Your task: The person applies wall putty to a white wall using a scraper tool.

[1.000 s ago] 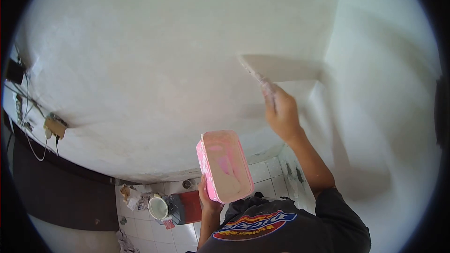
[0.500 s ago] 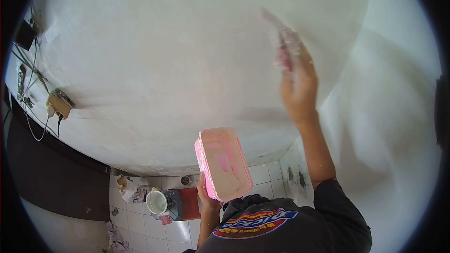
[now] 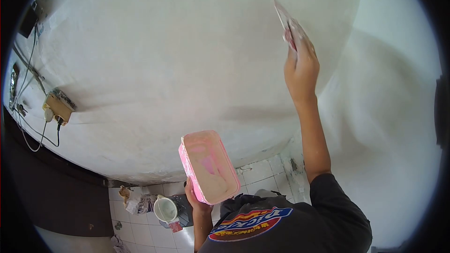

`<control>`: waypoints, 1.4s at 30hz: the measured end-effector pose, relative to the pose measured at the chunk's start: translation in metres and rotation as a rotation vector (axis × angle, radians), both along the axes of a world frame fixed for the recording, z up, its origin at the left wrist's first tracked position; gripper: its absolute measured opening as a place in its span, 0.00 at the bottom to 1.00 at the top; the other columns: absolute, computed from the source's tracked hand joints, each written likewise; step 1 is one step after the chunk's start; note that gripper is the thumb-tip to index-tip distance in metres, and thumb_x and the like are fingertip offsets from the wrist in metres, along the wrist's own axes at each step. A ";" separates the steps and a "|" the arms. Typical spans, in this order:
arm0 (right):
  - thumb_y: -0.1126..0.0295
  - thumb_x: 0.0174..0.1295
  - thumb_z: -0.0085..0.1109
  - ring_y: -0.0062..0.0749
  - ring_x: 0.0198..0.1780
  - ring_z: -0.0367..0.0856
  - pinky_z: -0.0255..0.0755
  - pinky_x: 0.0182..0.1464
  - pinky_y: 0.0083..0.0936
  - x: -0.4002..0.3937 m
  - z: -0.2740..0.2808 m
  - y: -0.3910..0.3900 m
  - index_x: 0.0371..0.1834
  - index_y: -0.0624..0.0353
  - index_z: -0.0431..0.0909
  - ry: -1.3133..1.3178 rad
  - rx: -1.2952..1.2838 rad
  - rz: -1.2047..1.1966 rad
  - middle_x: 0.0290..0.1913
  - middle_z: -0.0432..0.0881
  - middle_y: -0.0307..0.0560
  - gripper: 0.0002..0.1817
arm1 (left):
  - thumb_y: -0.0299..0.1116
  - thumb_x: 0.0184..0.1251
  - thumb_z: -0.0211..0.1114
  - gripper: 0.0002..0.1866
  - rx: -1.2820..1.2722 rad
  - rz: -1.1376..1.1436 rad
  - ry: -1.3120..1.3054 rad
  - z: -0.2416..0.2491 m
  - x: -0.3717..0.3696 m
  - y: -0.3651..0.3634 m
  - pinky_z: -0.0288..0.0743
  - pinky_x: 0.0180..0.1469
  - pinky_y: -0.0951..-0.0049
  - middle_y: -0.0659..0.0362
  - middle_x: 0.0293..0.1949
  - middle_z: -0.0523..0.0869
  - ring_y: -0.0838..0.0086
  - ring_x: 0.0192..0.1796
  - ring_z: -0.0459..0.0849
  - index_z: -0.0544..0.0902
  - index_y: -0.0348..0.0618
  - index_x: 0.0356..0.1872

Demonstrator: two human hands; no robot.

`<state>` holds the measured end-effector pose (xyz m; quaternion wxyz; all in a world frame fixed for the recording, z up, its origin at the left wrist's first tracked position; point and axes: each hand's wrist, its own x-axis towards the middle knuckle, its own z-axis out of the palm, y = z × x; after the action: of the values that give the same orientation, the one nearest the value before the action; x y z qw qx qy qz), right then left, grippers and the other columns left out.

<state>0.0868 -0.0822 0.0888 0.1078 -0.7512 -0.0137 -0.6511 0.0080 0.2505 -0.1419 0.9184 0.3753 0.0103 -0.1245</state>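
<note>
My left hand is wrapped round the lower left side of a pink plastic tub. Pale putty coats the inside of the tub, with a patch of pink showing through. Up at the plastered wall, my right hand grips a putty knife with a thin blade and a reddish handle. The blade points up and left, close to the wall; whether its edge touches is hard to tell. White smears mark the fingers of that hand.
A white bucket stands low on the left, with a red piece by its rim. Beside it lie crumpled bags on the tiled floor. A socket box with cables hangs on the wall at left. Another wall meets at right.
My right hand has moved slightly up with the putty knife, which now looks sharper. The tub in my left hand has shifted left in view. The camera view has shifted a little too.
</note>
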 end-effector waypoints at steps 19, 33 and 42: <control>0.81 0.56 0.53 0.57 0.58 0.76 0.68 0.62 0.43 0.026 -0.058 0.067 0.61 0.62 0.74 0.152 -0.086 -0.172 0.56 0.79 0.60 0.25 | 0.48 0.77 0.42 0.25 -0.175 0.009 -0.073 0.016 -0.003 0.066 0.72 0.61 0.63 0.55 0.57 0.78 0.64 0.59 0.78 0.69 0.42 0.63; 0.64 0.73 0.51 0.23 0.55 0.75 0.69 0.57 0.26 -0.083 -0.108 0.168 0.62 0.61 0.68 0.449 1.449 1.223 0.56 0.77 0.42 0.19 | 0.53 0.78 0.40 0.29 -0.242 0.058 -0.091 0.047 -0.003 0.054 0.66 0.67 0.60 0.55 0.66 0.69 0.64 0.66 0.71 0.58 0.48 0.72; 0.64 0.74 0.50 0.12 0.32 0.69 0.63 0.34 0.14 -0.109 -0.165 0.198 0.44 0.63 0.80 0.621 1.336 1.128 0.31 0.78 0.31 0.13 | 0.55 0.77 0.43 0.32 -0.058 0.127 -0.088 0.067 -0.021 0.041 0.68 0.66 0.62 0.55 0.64 0.71 0.65 0.65 0.72 0.59 0.45 0.71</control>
<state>-0.0226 0.1155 -0.0762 0.8179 -0.5560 0.0303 -0.1448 -0.0134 0.2912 -0.0745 0.9345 0.3525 -0.0098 -0.0494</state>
